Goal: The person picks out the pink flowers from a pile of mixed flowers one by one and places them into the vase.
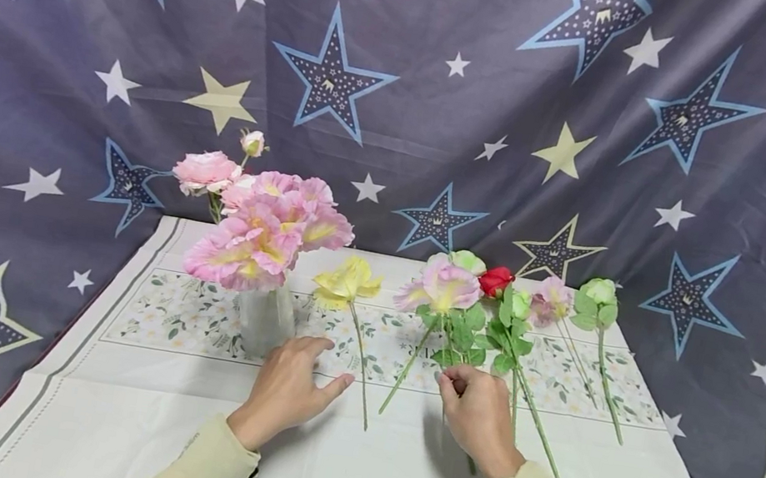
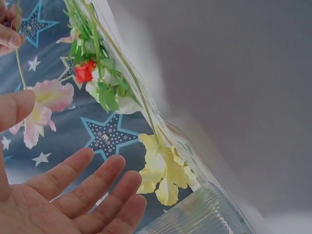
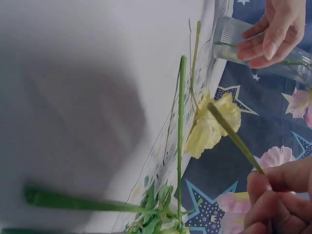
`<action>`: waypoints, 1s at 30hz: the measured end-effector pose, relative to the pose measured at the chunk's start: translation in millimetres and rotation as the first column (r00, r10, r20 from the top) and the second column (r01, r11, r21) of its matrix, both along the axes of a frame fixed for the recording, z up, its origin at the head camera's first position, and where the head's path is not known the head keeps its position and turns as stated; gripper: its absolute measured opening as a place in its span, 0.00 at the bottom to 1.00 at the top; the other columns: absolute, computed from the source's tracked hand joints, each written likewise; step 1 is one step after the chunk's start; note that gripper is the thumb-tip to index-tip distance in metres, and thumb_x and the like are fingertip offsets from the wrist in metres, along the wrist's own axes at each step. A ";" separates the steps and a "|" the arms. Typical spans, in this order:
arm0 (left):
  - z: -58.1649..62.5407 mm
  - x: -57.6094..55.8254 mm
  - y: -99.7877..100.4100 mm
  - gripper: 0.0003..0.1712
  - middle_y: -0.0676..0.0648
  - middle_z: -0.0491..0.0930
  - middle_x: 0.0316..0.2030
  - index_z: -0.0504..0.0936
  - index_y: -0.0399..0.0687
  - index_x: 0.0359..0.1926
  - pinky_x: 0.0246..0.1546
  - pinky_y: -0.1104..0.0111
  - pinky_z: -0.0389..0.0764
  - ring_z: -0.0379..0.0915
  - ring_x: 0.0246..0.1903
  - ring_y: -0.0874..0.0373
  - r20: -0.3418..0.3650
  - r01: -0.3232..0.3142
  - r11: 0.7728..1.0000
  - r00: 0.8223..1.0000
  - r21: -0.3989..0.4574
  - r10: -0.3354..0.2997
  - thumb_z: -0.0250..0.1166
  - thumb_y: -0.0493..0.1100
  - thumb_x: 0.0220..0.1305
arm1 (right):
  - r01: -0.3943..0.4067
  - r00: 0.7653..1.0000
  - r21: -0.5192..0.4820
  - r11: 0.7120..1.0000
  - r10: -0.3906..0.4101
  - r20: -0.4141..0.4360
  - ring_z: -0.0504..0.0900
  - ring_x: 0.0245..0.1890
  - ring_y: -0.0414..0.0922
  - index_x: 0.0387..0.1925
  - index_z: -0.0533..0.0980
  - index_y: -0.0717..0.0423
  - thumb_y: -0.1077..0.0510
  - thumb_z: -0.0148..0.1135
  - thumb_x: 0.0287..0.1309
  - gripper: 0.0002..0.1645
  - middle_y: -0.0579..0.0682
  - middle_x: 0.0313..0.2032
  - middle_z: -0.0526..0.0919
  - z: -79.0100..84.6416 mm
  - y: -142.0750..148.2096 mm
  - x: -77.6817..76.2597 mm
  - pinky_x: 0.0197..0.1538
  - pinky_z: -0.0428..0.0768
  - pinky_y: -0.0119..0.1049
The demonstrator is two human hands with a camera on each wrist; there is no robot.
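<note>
My right hand (image 1: 478,416) pinches the thin green stem (image 3: 234,138) of a pink artificial flower (image 1: 449,286) between thumb and fingers. The stem's cut end sticks out past the fingertips in the right wrist view, and the bloom hangs below the hand in the left wrist view. My left hand (image 1: 292,384), fingers spread and relaxed, is beside the clear ribbed glass vase (image 1: 265,321) and holds nothing. Pink and yellow ruffled blooms (image 1: 270,233) and pale pink flowers (image 1: 206,171) fill the vase. Between the hands lies a yellow flower (image 1: 348,282) on a long stem.
Right of the right hand lie a red rose (image 1: 495,281), a green-white bloom on a leafy stem (image 1: 600,292) and another pink flower (image 1: 552,299). A floral-printed strip crosses the white table (image 1: 374,474). Behind hangs a star-patterned dark curtain (image 1: 416,134).
</note>
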State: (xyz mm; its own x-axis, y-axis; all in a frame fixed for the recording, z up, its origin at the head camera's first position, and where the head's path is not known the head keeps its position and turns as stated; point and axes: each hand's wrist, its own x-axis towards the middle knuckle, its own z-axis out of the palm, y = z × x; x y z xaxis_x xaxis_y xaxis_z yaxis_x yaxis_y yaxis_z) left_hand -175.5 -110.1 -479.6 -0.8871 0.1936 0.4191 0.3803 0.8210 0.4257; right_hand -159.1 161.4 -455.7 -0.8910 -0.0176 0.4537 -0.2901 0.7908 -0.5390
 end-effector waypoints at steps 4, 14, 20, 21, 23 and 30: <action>0.0 -0.3 2.2 0.34 0.43 0.79 0.48 0.79 0.45 0.51 0.51 0.51 0.72 0.72 0.50 0.46 0.014 0.005 1.000 1.000 0.009 -0.005 0.66 0.65 0.53 | -0.014 1.000 -0.005 1.000 0.014 -0.010 0.70 0.14 0.30 0.26 0.83 0.52 0.60 0.67 0.53 0.03 0.38 0.17 0.78 0.3 -5.9 0.5 0.17 0.72 0.28; -0.2 -0.1 7.9 0.34 0.45 0.80 0.49 0.79 0.45 0.51 0.53 0.51 0.71 0.72 0.51 0.46 -0.001 0.010 1.000 1.000 0.017 -0.010 0.66 0.66 0.53 | -0.084 0.995 -0.024 0.996 0.082 -0.054 0.69 0.13 0.29 0.26 0.83 0.51 0.62 0.68 0.52 0.03 0.37 0.16 0.77 0.1 -18.9 4.0 0.17 0.71 0.26; -0.9 0.5 11.8 0.34 0.44 0.80 0.48 0.80 0.46 0.50 0.53 0.50 0.71 0.72 0.51 0.46 -0.021 0.012 0.999 1.000 0.033 -0.012 0.67 0.65 0.51 | -0.115 0.991 -0.026 0.993 0.113 -0.071 0.69 0.14 0.28 0.26 0.83 0.52 0.62 0.68 0.52 0.03 0.38 0.17 0.78 -1.6 -27.2 4.5 0.17 0.71 0.24; -0.9 0.6 12.8 0.33 0.45 0.80 0.48 0.80 0.46 0.49 0.53 0.50 0.71 0.72 0.51 0.46 -0.017 0.013 0.999 1.000 0.037 -0.012 0.67 0.65 0.52 | -0.118 0.991 -0.024 0.993 0.116 -0.072 0.69 0.14 0.28 0.26 0.83 0.51 0.62 0.68 0.52 0.03 0.38 0.17 0.78 -1.8 -28.5 4.6 0.18 0.71 0.24; -0.7 0.8 15.3 0.32 0.46 0.80 0.48 0.80 0.48 0.49 0.53 0.50 0.71 0.72 0.51 0.47 -0.005 0.018 0.999 1.000 0.047 -0.017 0.66 0.65 0.52 | -0.126 0.989 -0.021 0.992 0.124 -0.075 0.69 0.15 0.28 0.26 0.83 0.51 0.62 0.68 0.52 0.03 0.38 0.18 0.79 -2.0 -30.9 4.8 0.18 0.71 0.24; 0.7 1.5 26.1 0.29 0.51 0.81 0.47 0.80 0.52 0.50 0.51 0.55 0.73 0.73 0.50 0.52 0.049 0.045 0.992 0.997 0.120 -0.051 0.64 0.66 0.56 | -0.149 0.985 -0.010 0.989 0.147 -0.091 0.69 0.14 0.27 0.27 0.83 0.51 0.63 0.69 0.51 0.03 0.39 0.19 0.80 -0.4 -39.0 6.8 0.17 0.70 0.22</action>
State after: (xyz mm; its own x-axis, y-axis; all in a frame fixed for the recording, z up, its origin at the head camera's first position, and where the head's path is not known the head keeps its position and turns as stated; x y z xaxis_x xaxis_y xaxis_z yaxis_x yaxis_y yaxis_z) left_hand -174.0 -84.0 -479.0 -0.8990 0.1884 0.3955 0.3933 0.7446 0.5393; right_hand -152.3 122.5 -456.1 -0.8349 -0.1378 0.5328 -0.4508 0.7267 -0.5184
